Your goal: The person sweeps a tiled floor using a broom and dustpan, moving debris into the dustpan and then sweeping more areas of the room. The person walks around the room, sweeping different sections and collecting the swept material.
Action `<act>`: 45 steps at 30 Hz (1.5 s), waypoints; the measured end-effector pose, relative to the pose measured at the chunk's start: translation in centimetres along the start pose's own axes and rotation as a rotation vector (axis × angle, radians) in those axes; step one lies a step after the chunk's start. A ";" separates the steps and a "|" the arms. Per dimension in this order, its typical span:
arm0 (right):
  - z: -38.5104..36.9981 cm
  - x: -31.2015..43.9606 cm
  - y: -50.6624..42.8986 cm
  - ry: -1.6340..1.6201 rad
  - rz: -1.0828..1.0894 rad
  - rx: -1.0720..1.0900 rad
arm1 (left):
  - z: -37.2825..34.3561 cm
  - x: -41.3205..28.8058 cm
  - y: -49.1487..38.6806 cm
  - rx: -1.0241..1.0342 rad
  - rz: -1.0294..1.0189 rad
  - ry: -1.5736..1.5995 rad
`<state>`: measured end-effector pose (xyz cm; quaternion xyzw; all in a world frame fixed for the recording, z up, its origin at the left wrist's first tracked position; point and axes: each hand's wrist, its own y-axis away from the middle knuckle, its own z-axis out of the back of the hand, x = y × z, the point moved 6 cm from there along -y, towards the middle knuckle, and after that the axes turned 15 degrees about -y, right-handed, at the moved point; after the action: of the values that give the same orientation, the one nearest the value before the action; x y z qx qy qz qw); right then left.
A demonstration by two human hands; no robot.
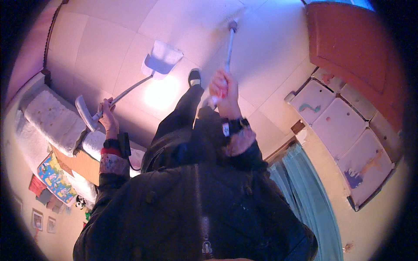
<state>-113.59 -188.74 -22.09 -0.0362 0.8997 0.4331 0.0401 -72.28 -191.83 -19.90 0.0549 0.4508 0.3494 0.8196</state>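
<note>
My left hand (pixel 108 115) is closed around the upper handle of a long-handled dustpan (pixel 165 55), just below its pale crosspiece. The dustpan's light-coloured pan rests on the tiled floor, left of my dark shoe (pixel 194 77). In front of my body, my right hand (pixel 224 88) grips the pale pole of a broom (pixel 230 49). The pole runs away from me to a dark joint, and the broom's head beyond it is blurred on the floor. A black band is on each wrist.
At the left stands a sofa or bed with white fluffy covers (pixel 54 117) and a colourful mat (pixel 57 179). A white panelled cabinet (pixel 339 127) with printed figures, a red-brown door or panel (pixel 352 45) and a teal curtain (pixel 303 182) are at the right.
</note>
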 end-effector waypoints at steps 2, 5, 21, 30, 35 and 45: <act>2.0 0.2 2.0 0.042 -0.077 -0.013 | 0.0 0.2 0.0 -0.021 0.033 0.032; 3.8 -0.5 3.3 0.024 -0.186 0.017 | -0.3 -0.3 0.2 -0.027 0.028 0.009; -2.9 10.7 -3.1 0.411 0.053 -0.082 | -1.6 -2.1 -0.6 -0.043 0.097 0.038; -5.1 29.3 -14.0 0.429 0.221 -0.299 | -6.4 -4.6 -0.6 -0.126 0.139 0.170; -10.8 34.3 -24.2 0.563 0.343 -0.293 | -7.8 -4.0 -2.6 -0.241 0.212 0.199; -9.0 25.4 -36.8 1.020 0.136 -0.395 | -9.7 -1.1 -5.1 -0.269 0.300 0.179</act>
<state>-135.54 -219.42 -47.67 -0.1902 0.7071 0.5229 -0.4364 -77.53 -198.55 -26.87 -0.0196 0.4579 0.5278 0.7151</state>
